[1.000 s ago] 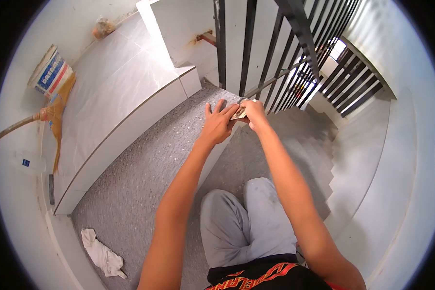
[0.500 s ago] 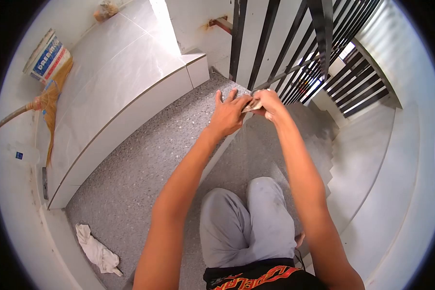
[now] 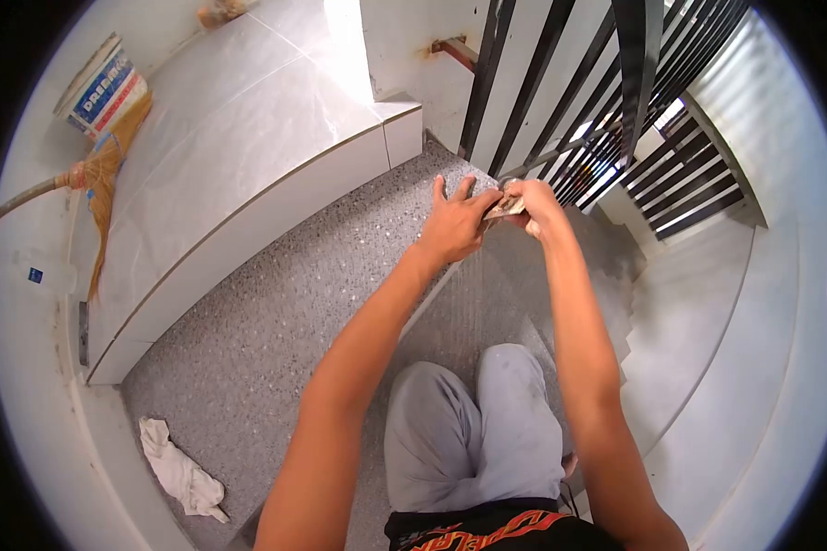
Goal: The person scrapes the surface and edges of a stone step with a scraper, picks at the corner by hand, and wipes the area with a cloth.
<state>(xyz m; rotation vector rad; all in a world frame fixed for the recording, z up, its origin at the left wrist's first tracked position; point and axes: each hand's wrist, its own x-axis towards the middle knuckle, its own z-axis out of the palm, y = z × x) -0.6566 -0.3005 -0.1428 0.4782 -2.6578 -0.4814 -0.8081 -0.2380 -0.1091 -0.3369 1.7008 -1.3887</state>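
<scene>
Near the foot of the railing, my left hand [image 3: 452, 228] lies on the speckled stone step [image 3: 276, 303] with its fingers spread. Its nearest fingers reach the side of a small flat piece [image 3: 505, 208], whitish with brown stains, at the step's edge. My right hand [image 3: 537, 204] is closed on that piece from the other side, fingers bent around it. What the piece is made of I cannot tell. Part of it is hidden under the fingers.
Black metal railing bars [image 3: 533, 87] rise just beyond my hands. Lower steps [image 3: 588, 253] descend on the right. At left, a raised tiled ledge [image 3: 248, 119] bears a paint bucket [image 3: 106, 87] and a straw broom [image 3: 110, 174]. A white rag [image 3: 182, 468] lies on the floor.
The view has shifted a little, so the surroundings and both hands appear farther right. Against the step edge, my hands stay in nearly the same spot, the right still gripping the piece.
</scene>
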